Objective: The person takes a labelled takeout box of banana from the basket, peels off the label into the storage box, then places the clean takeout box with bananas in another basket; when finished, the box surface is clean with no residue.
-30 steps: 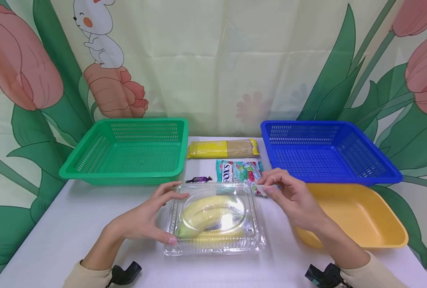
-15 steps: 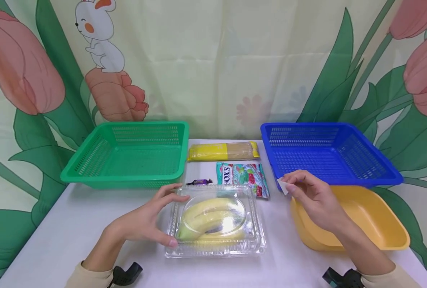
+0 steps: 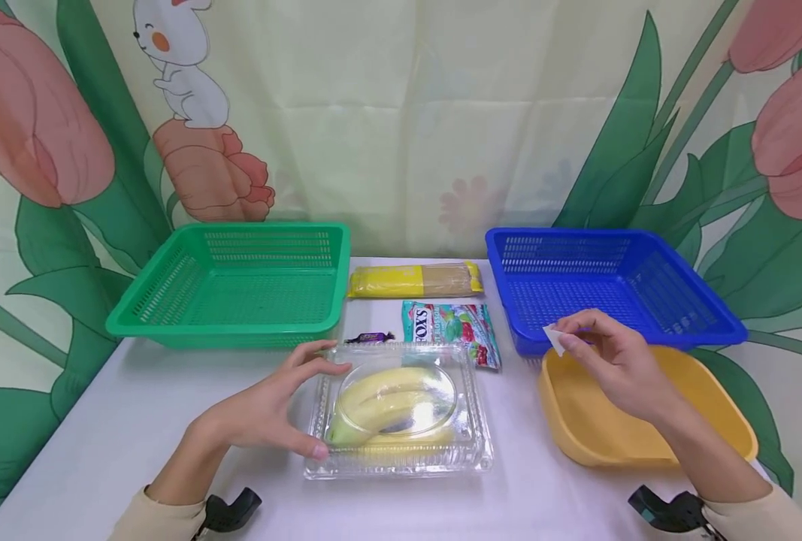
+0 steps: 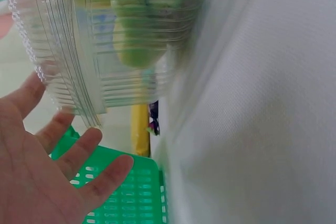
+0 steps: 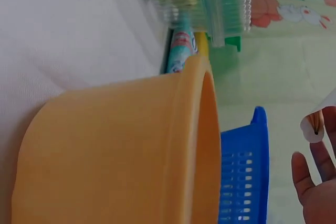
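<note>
Head: candy bag (image 3: 456,327) behind box (image 3: 441,461)

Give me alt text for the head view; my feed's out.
A right hand pinches a white slip near a blue basket and a yellow tub, while the left hand spans the left side of a clear box of bananas. Beyond the box lie a purple sweet, a candy bag and a yellow packet, with a green basket back left.

I see a clear plastic box (image 3: 476,451) lying flat, lid down over yellow bananas (image 3: 383,402) with greenish ends, the left hand (image 3: 272,413) spread at its left end; the right hand (image 3: 613,364) pinches a small white slip (image 3: 553,340), tilted, well apart from the box.
</note>
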Tool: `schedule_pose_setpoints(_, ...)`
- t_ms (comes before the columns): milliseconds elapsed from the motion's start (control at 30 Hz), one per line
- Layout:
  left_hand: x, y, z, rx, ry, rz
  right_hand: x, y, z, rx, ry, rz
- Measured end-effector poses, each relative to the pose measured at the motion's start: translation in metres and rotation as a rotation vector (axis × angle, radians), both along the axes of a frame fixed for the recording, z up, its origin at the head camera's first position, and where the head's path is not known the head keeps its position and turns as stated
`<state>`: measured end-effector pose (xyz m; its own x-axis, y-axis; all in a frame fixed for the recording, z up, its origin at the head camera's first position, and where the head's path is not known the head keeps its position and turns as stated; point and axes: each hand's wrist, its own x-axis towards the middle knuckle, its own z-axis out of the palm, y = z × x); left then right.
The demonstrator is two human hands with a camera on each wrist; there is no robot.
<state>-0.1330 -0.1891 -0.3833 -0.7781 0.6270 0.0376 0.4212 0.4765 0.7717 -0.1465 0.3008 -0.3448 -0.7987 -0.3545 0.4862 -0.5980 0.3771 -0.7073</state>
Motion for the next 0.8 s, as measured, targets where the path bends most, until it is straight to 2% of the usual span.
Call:
schedule_pose_setpoints(267, 0.002, 0.000, -0.004, 0.007, 0.016, -0.009, 0.000, 0.018, -0.007, 0.020, -0.021, -0.078)
schedule_pose_setpoints(467, 0.000, 0.001, -0.002, 0.007, 0.004, -0.005, 0.000, 0.031, -0.012, 0.059, -0.036, -0.132)
schedule_pose_setpoints(800, 0.000, 0.002, -0.001, 0.001, -0.001, 0.009, 0.004, 0.050, -0.007, 0.191, -0.106, -0.229)
